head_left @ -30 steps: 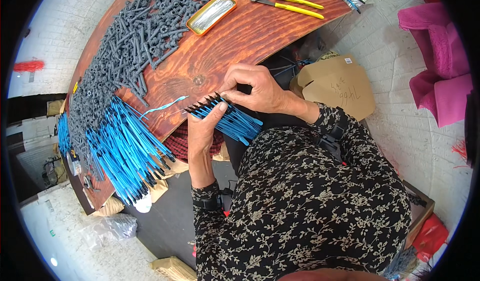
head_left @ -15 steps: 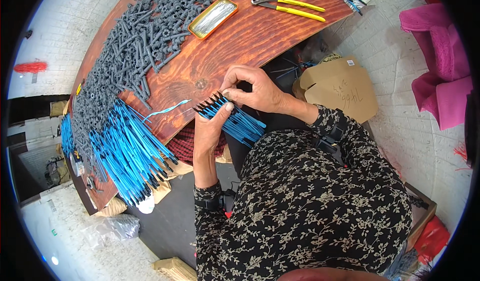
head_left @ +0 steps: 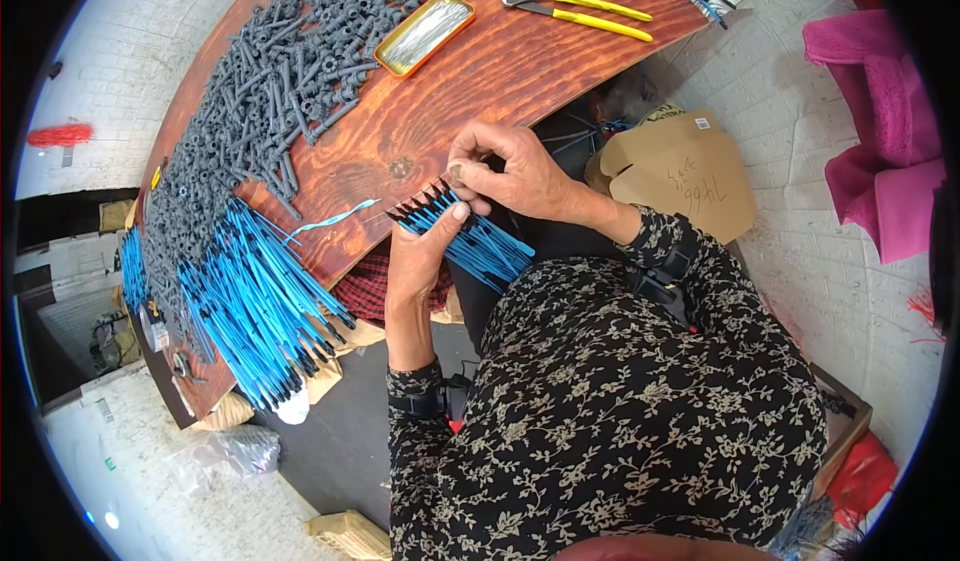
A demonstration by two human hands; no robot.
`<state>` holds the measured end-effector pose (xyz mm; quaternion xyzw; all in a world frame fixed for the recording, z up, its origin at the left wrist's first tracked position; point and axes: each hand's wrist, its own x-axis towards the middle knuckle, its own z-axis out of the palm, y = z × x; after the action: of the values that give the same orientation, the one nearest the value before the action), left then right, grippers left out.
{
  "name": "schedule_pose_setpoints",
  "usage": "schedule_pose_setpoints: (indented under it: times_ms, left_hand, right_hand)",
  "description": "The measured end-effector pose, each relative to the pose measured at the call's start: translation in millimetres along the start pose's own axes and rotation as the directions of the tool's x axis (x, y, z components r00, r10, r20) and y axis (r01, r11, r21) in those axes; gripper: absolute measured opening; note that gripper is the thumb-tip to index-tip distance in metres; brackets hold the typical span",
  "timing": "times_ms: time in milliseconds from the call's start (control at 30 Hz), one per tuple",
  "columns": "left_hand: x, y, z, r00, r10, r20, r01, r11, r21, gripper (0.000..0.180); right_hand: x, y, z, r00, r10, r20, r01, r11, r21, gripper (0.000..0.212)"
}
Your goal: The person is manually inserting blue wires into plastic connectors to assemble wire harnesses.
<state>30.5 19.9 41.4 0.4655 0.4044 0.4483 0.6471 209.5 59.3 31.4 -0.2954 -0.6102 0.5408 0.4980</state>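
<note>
A row of thin blue strips with pointed black tips (head_left: 485,251) is gripped by my left hand (head_left: 420,251), thumb pressed along the row just below the tips. My right hand (head_left: 510,173) is closed in a pinch right above the black tips. What sits between its thumb and finger is too small to make out. A light blue ribbon (head_left: 335,219) lies at the table's edge to the left of the row, and a thin pale line leads from it toward the tips.
On the wooden table (head_left: 480,71) are a heap of grey plastic pieces (head_left: 290,71), a big bundle of blue strips (head_left: 260,301), an orange-rimmed tin of thin metal pins (head_left: 426,34) and yellow-handled pincers (head_left: 580,13). A cardboard box (head_left: 685,176) stands beyond my right forearm.
My right hand has lifted slightly from the black tips, its pinch still closed. The left hand keeps its hold on the row of strips, almost unmoved.
</note>
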Motion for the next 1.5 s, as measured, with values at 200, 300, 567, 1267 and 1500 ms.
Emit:
schedule_pose_setpoints:
  times_ms: [200,300,567,1267,1500]
  left_hand:
    - [-1,-4,-6,0.999,-0.043,0.003,0.043,0.999,-0.024,0.017]
    - [-2,-5,-8,0.999,-0.046,0.002,0.046,0.999,-0.028,0.018]
    - [1,-3,-5,0.997,-0.064,-0.032,0.063,0.998,-0.022,0.019]
    - [-31,20,11,0.982,-0.020,-0.186,0.009,0.998,-0.057,0.018]
    - [-41,9,10,0.985,0.069,-0.158,-0.074,0.997,-0.026,0.014]
  right_hand:
    - [0,2,1,1.000,-0.024,-0.017,0.024,1.000,-0.010,0.005]
    - [0,2,2,0.998,-0.050,-0.025,0.048,0.997,-0.067,0.004]
    - [-3,-1,2,0.996,-0.083,-0.045,0.077,0.989,-0.129,0.005]
    - [-18,47,16,0.807,0.110,0.580,-0.195,0.977,0.086,0.121]
    - [-31,65,28,0.656,0.316,0.686,-0.289,0.944,-0.159,0.099]
